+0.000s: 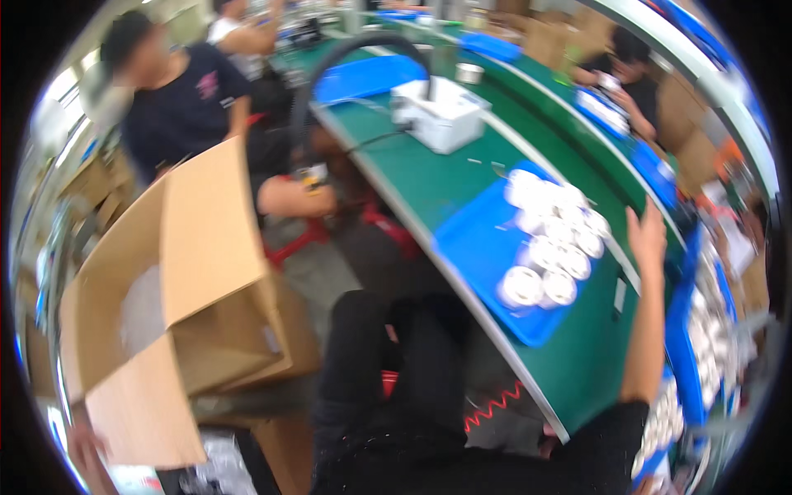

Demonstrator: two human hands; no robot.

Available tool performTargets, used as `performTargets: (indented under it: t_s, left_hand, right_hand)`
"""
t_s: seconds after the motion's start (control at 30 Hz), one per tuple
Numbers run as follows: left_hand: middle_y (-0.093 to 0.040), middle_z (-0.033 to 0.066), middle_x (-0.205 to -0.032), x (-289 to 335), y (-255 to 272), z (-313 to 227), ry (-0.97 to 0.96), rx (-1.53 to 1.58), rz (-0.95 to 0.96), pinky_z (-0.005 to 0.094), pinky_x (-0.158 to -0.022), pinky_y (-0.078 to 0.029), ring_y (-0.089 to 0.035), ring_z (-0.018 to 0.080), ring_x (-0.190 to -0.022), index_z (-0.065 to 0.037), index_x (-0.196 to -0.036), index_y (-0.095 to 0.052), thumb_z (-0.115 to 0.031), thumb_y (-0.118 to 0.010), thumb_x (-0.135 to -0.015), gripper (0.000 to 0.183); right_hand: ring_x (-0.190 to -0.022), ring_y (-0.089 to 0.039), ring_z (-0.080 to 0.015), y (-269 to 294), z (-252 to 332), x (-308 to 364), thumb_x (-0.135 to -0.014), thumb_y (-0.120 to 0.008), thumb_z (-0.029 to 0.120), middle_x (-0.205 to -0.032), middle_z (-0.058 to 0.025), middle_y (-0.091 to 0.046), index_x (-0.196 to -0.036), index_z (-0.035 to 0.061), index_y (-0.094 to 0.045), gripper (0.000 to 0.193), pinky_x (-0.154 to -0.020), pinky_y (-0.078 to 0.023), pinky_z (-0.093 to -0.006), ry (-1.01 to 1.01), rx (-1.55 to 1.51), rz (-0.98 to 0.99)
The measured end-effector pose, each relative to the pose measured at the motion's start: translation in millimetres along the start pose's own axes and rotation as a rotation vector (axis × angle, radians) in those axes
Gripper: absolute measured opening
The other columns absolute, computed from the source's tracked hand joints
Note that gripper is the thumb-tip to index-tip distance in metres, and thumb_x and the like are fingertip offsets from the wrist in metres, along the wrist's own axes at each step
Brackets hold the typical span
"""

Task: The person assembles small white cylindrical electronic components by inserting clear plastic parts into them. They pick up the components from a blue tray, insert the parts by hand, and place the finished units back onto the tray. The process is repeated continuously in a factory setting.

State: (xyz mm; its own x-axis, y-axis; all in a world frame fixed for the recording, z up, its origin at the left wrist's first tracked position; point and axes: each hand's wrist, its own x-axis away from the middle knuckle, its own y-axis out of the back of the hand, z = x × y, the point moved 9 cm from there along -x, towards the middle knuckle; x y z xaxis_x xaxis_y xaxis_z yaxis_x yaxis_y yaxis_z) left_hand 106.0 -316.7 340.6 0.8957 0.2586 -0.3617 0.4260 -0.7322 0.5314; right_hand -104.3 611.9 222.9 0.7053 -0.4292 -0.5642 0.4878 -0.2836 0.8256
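My right hand [648, 235] reaches over the green worktable, its fingers stretched out and nothing visible in it. Just left of it, a blue tray [474, 239] carries several round white parts [554, 235], blurred and ring-shaped on top. At the far lower left, my left hand [85, 445] is beside the flap of a large open cardboard box [210, 227]. Blur hides how its fingers are set and whether they grip the flap. Inside the box, some pale, translucent material [144, 309] shows.
A white box-shaped device [441, 115] with a black curved tube stands farther along the worktable [396, 169]. Another blue tray [367, 78] lies behind it. A person [186, 99] sits at left beyond the carton; another [631, 82] works across the table. Filled blue trays [681, 363] line the right.
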Motion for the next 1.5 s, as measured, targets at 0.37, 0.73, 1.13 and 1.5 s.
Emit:
performTargets:
  t_s: [0.37, 0.73, 1.13, 1.5]
  left_hand:
    - [-0.071, 0.0157, -0.106, -164.5, -50.3, 199.6, 0.446, -0.944, 0.704, 0.0378, -0.088, -0.05, -0.066, 0.0296, -0.098, -0.001, -0.111, -0.068, -0.037, -0.059, -0.089, 0.043]
    - [-0.058, 0.0183, -0.132, -146.7, -54.3, 367.9, 0.802, -1.243, 1.301, 0.0412, -0.1, -0.046, -0.059, 0.0289, -0.118, -0.007, -0.127, -0.063, -0.063, -0.073, -0.072, 0.078]
    - [-0.069, 0.0158, -0.102, -123.6, -76.1, 404.9, 0.793, -1.148, 1.4, 0.0421, -0.082, -0.055, -0.066, 0.0251, -0.093, -0.001, -0.104, -0.072, -0.065, -0.079, -0.066, 0.074]
    - [-0.068, 0.0154, -0.107, -175.9, -41.9, 265.9, 0.69, -0.934, 0.922, 0.0336, -0.083, -0.052, -0.067, 0.0224, -0.085, -0.001, -0.138, -0.048, -0.031, -0.083, -0.067, 0.084]
  right_hand:
    - [-0.099, -0.065, -0.033, 76.5, 232.5, 168.7, -0.092, -0.062, 0.041, -0.123, -0.0206, -0.056, -0.124, 0.0045, -0.055, 0.049, -0.077, -0.054, -0.0408, 0.321, 0.139, 0.718]
    - [-0.095, -0.062, -0.0413, 84.9, 239.0, 164.0, -0.084, -0.065, 0.054, -0.112, -0.024, -0.06, -0.123, 0.0039, -0.055, 0.064, -0.075, -0.051, -0.0488, 0.429, 0.065, 0.539]
    - [-0.095, -0.064, -0.0307, 65.6, 263.5, 226.6, -0.084, -0.069, 0.039, -0.111, -0.0227, -0.059, -0.13, -0.0039, -0.043, 0.068, -0.071, -0.057, -0.0373, 0.039, -1.233, 0.276]
    - [-0.107, -0.061, -0.0348, -166.8, 547.3, 318.5, -0.095, -0.056, 0.036, -0.115, -0.0112, -0.063, -0.12, 0.0046, -0.059, 0.04, -0.08, -0.056, -0.0322, -1.122, -2.345, 1.56]
